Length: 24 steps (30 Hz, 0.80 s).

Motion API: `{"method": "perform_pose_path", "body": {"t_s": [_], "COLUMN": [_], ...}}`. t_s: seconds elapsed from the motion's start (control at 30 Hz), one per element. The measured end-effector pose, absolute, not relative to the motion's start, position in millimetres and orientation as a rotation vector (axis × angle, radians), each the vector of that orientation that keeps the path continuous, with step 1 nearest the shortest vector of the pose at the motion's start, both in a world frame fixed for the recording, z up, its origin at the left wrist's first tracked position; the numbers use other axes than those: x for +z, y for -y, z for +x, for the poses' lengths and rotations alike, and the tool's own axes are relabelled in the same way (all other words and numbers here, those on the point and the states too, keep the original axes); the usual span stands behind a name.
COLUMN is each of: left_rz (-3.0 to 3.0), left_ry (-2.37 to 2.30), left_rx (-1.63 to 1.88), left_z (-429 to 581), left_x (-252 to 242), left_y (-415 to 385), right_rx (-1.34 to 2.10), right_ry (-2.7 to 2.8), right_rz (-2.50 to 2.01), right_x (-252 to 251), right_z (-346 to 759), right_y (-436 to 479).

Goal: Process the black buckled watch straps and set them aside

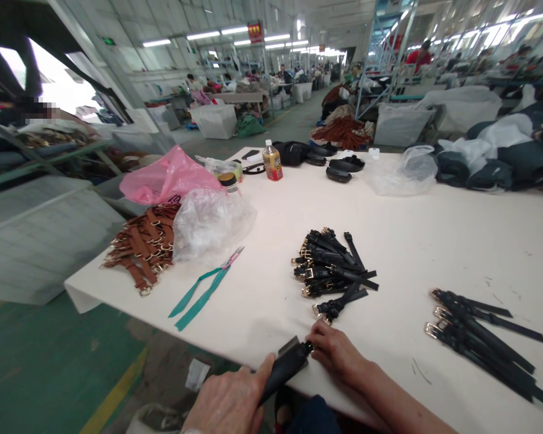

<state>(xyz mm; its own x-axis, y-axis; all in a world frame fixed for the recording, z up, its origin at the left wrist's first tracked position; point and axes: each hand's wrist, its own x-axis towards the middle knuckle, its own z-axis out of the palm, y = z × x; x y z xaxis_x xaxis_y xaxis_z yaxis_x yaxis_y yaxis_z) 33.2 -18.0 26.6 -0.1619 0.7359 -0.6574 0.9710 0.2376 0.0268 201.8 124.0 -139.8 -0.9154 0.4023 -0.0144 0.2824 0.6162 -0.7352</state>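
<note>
My left hand point(228, 401) is closed around a black strap piece point(284, 367) at the near edge of the white table point(434, 217). My right hand point(337, 351) pinches the far end of that same black piece, fingers curled. Just beyond my right hand lies a heap of short black buckled straps point(330, 268) with gold buckles. Long black straps point(479, 337) lie in a loose row to the right.
A pile of brown buckled straps point(142, 250) sits at the table's left corner beside a clear plastic bag point(208, 223) and a pink bag point(167, 178). Teal ribbon with scissors point(206, 289) lies nearby. A drink bottle point(272, 161) and black bags stand at the far edge.
</note>
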Motion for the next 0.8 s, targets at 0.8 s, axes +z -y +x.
{"method": "perform_pose_path", "body": {"t_s": [0.8], "left_rz": [1.306], "left_ry": [-2.251], "left_rx": [-0.25], "left_z": [-5], "left_x": [14], "left_y": [53], "right_rx": [1.031], "right_ry": [2.86], "right_rz": [-0.571], "right_x": [-99], "right_z": [217], "right_y": [-142]}}
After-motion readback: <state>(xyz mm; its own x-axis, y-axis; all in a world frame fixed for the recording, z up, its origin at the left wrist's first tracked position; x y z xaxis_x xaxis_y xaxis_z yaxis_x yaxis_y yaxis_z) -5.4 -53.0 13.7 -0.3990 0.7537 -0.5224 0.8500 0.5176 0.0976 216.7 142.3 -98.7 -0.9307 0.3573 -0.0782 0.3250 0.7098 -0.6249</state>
